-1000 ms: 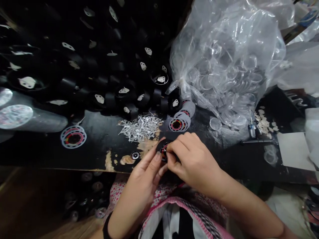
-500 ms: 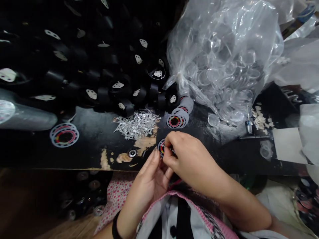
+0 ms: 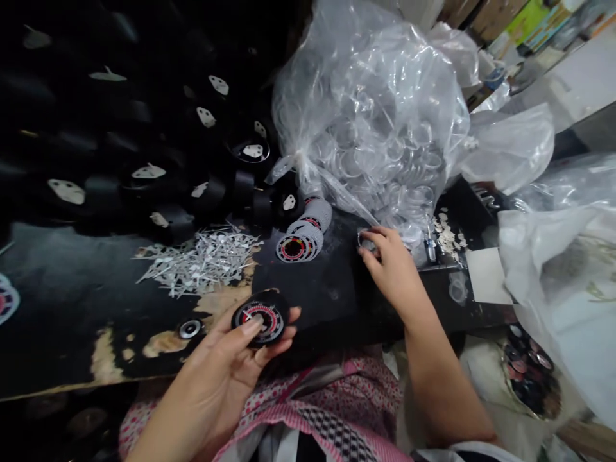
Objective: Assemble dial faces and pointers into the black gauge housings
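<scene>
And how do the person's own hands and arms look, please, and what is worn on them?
The left hand and the right hand wear no gloves, and the visible forearms are bare. A white-and-dark sleeve edge shows near the right elbow. I can make out no rings or markings.

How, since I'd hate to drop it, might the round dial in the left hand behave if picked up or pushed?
The round dial looks stiff: its black rim keeps an even circle in the left hand. It is probably light, as that one hand holds it up. Its circular rim suggests it could roll if set on edge.
</scene>
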Demonstrator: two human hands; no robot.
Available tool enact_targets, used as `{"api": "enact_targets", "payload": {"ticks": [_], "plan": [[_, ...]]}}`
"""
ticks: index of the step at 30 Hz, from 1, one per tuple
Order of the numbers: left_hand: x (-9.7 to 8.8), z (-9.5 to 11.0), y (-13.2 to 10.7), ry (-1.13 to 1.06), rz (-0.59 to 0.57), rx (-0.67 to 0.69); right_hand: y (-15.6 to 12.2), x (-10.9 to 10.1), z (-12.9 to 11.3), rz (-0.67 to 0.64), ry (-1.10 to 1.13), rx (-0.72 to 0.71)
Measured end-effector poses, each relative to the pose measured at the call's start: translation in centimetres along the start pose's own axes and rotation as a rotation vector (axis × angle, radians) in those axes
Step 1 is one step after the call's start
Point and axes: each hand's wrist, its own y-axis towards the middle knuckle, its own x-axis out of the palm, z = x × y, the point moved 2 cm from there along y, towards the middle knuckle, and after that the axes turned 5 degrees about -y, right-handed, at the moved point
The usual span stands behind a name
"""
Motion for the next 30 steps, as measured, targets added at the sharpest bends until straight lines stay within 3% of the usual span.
{"api": "enact_targets", "payload": {"ticks": [8,10,12,15,19,24,27,30], "plan": [[0.9,0.5,-0.8,-0.12,-0.096,-0.073,1.0,-0.3,0.6,0.057,0.103,-0.07],[0.9,0.6,-0.9,-0.134,-0.097,-0.102,0.1,-0.8,-0.9,0.059,0.306,-0.05],[0.9,0.6,-0.9,-0.136,-0.125,-0.099,-1.4,-0.9,-3.6,-0.031,0.567,-0.073],[0.8,0.3,-0.8,-0.111,-0.175,-0.021,-3.8,-0.2,-8.1,-0.134,0.732,-0.277],[0.2,0.2,-0.7,0.021,-0.149,0.136,-4.9,1.0,-10.8,-0.118,0.633,-0.469],[-0.3,0.5,-1.2,0.331,-0.184,0.284,-4.4,1.0,-11.3,-0.124,0.563,-0.403],[0.3,0.5,-1.4,0.429,-0.186,0.335,-4.2,1.5,-12.1,-0.006,0.398,-0.428],[0.8,0.8,-1.4,0.47,-0.166,0.396,-4.3,2.3,-12.9,0.123,0.373,-0.471]]}}
